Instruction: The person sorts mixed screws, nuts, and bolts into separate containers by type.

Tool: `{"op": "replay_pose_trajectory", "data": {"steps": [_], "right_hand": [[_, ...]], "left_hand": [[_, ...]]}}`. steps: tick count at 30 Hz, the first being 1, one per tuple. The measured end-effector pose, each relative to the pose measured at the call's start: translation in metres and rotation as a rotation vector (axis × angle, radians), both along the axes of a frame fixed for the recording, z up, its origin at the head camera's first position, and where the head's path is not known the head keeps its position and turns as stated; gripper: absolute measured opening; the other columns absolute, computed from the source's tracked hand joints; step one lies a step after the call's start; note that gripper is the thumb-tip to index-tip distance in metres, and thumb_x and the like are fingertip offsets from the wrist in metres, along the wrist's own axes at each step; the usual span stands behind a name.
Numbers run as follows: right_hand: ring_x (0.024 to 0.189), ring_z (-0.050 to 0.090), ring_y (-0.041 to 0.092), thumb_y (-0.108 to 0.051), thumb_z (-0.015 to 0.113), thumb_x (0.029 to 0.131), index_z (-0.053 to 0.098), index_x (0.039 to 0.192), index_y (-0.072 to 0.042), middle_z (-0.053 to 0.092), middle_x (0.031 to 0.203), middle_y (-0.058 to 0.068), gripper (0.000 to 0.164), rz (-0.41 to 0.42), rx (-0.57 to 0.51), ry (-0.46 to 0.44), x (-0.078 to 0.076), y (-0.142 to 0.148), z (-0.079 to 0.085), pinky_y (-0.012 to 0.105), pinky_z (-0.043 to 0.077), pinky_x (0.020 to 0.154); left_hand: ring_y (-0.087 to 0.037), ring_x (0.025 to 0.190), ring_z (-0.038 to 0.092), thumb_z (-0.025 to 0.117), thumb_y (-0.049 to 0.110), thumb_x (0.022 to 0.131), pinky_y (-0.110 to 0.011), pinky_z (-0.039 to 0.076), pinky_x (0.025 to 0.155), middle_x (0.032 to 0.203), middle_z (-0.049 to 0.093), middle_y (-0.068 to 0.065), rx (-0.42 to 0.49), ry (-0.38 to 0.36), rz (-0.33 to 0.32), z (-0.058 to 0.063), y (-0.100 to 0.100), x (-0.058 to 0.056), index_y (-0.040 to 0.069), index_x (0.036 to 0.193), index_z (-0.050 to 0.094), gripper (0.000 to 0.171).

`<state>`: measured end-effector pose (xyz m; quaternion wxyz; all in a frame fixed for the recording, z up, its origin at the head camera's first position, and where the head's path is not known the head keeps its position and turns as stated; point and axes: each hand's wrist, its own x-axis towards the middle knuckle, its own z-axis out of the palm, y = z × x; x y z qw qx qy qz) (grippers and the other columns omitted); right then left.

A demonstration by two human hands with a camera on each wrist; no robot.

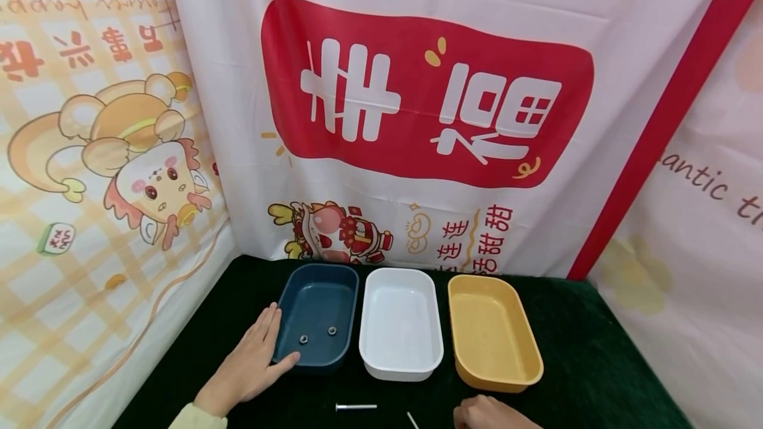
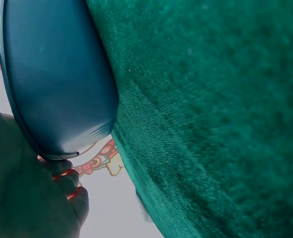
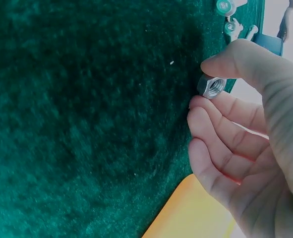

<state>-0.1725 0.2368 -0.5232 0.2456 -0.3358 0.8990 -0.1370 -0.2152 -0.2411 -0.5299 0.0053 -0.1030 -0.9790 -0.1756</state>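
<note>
My left hand [image 1: 253,363] rests against the left side of a dark blue tray [image 1: 322,300], fingers straight along its edge and thumb over the near corner. Two small metal nuts, one nearer the left [image 1: 304,339] and one nearer the middle [image 1: 332,331], lie inside that tray. In the right wrist view a silver hex nut [image 3: 211,86] is pinched between the thumb and index finger of my right hand [image 3: 235,129]. The head view has this right hand low at the bottom edge, in front of the yellow tray [image 1: 491,326], its fingertips and the nut hidden there.
A white tray [image 1: 401,320] stands between the blue and yellow ones on the dark green cloth [image 1: 602,356]. In front lies a silver bolt [image 1: 356,407], and part of another thin metal piece [image 1: 412,420] shows at the bottom edge. Printed curtains [image 1: 429,217] close off the back and sides.
</note>
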Motion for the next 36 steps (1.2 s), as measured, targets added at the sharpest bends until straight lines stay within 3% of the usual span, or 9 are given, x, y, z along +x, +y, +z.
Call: {"op": "replay_pose_trajectory", "data": {"steps": [13, 21, 26, 30, 36], "right_hand": [[0.06, 0.055, -0.006, -0.035, 0.071, 0.1, 0.075, 0.094, -0.028, 0.062, 0.072, -0.019, 0.01, 0.068, -0.066, 0.045, 0.0, 0.002, 0.017, 0.014, 0.051, 0.058], [0.059, 0.054, -0.01, -0.038, 0.074, 0.097, 0.075, 0.094, -0.03, 0.063, 0.072, -0.022, 0.009, 0.141, -0.1, 0.142, -0.003, 0.002, 0.031, 0.008, 0.052, 0.063], [0.063, 0.058, -0.009, -0.044, 0.077, 0.093, 0.075, 0.1, -0.032, 0.065, 0.076, -0.023, 0.014, 0.09, -0.076, 0.11, -0.005, -0.001, 0.045, 0.01, 0.057, 0.07], [0.068, 0.059, -0.006, -0.031, 0.084, 0.09, 0.075, 0.1, -0.03, 0.068, 0.082, -0.022, 0.014, 0.03, -0.04, 0.106, -0.011, -0.006, 0.059, 0.015, 0.06, 0.075], [0.07, 0.055, -0.005, -0.015, 0.088, 0.085, 0.071, 0.091, -0.023, 0.063, 0.082, -0.015, 0.019, 0.07, -0.012, 0.185, -0.027, -0.017, 0.077, 0.014, 0.054, 0.067]], "left_hand": [[-0.047, 0.163, 0.015, 0.049, 0.076, 0.098, -0.068, 0.023, 0.128, 0.177, 0.01, -0.023, -0.001, 0.002, 0.003, -0.002, -0.001, 0.0, -0.004, 0.167, 0.018, 0.11], [-0.048, 0.162, 0.016, 0.05, 0.076, 0.098, -0.068, 0.024, 0.128, 0.177, 0.011, -0.023, 0.001, 0.009, 0.001, -0.002, -0.001, 0.0, -0.004, 0.166, 0.018, 0.11], [-0.047, 0.163, 0.016, 0.05, 0.076, 0.098, -0.068, 0.024, 0.128, 0.177, 0.01, -0.023, 0.001, 0.007, 0.002, -0.002, -0.001, 0.0, -0.003, 0.167, 0.018, 0.11], [-0.047, 0.163, 0.016, 0.05, 0.076, 0.098, -0.068, 0.024, 0.128, 0.177, 0.011, -0.023, 0.001, 0.009, 0.003, -0.001, 0.0, 0.0, -0.003, 0.167, 0.019, 0.11], [-0.047, 0.163, 0.017, 0.05, 0.076, 0.098, -0.068, 0.024, 0.128, 0.177, 0.011, -0.023, 0.003, 0.006, 0.004, -0.001, 0.0, 0.0, -0.003, 0.167, 0.019, 0.11]]}}
